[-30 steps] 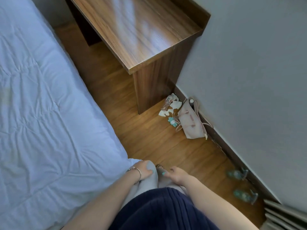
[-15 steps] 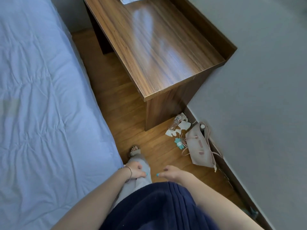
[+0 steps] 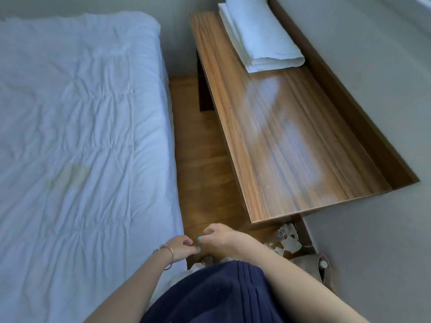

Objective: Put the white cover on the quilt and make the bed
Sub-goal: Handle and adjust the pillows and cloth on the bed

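Person stands between bed and bench, both hands low in front, holding nothing.
Head view: quilt (image 3: 77,127) spread on bed at left; folded white cover (image 3: 258,36) on far end of bench (image 3: 291,145), right. Left hand (image 3: 180,249) and right hand (image 3: 221,237) near each other, fingers loosely curled, empty. Bag (image 3: 310,264) on floor near right.
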Tool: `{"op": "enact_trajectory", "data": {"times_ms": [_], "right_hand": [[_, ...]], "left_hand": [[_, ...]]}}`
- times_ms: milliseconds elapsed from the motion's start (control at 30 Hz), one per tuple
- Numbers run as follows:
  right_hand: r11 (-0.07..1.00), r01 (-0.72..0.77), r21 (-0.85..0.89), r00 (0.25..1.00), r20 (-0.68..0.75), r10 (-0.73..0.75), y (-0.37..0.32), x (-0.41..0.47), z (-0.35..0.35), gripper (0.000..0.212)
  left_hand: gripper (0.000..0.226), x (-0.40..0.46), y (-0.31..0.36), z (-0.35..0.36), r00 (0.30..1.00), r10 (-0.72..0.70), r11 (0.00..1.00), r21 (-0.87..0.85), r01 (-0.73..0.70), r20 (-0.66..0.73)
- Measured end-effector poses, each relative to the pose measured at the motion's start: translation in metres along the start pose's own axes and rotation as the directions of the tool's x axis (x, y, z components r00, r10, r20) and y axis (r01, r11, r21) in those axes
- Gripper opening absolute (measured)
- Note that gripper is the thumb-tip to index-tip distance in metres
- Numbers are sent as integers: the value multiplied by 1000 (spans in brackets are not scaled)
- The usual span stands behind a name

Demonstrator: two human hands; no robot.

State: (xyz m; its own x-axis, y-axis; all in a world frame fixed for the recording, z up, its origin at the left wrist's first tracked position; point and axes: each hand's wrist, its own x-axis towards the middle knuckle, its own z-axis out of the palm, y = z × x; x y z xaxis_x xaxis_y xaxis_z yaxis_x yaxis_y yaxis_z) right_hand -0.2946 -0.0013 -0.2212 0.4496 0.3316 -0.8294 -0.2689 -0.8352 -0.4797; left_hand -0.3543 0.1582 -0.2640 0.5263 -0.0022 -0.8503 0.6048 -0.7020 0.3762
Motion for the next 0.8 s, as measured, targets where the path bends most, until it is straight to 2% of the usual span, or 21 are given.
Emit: {"op": "enact_trajectory", "data": {"times_ms": [67,167,267,333,500,633,800], "right_hand": [[998,62,-13,997,-45,-62,-25,11,-32,57],[974,227,10,969,-101,-225,-70,22,-84,55],[927,363,98,914,-230,-333,-104,32,-138,45],[904,408,131,878,-327,-349,-121,47,-176,39],[898,387,207,835,-491,-247,-161,126,-286,36],[868,362,341,777,-625,-79,-197,181,-367,35],[837,327,439,771,-636,32,-222,196,-433,36]], "left_hand": [[23,5,15,-31,993,-7,996,-93,-4,-116],[41,13,50,-95,946,27,977,-193,-94,-322],[42,24,103,-158,907,139,962,-163,-219,-398],[43,38,139,-196,872,228,948,-106,-300,-433],[43,112,215,-300,774,404,899,57,-434,-487],[48,185,282,-384,761,541,837,147,-526,-358],[56,226,356,-438,794,548,834,101,-542,-265]]}}
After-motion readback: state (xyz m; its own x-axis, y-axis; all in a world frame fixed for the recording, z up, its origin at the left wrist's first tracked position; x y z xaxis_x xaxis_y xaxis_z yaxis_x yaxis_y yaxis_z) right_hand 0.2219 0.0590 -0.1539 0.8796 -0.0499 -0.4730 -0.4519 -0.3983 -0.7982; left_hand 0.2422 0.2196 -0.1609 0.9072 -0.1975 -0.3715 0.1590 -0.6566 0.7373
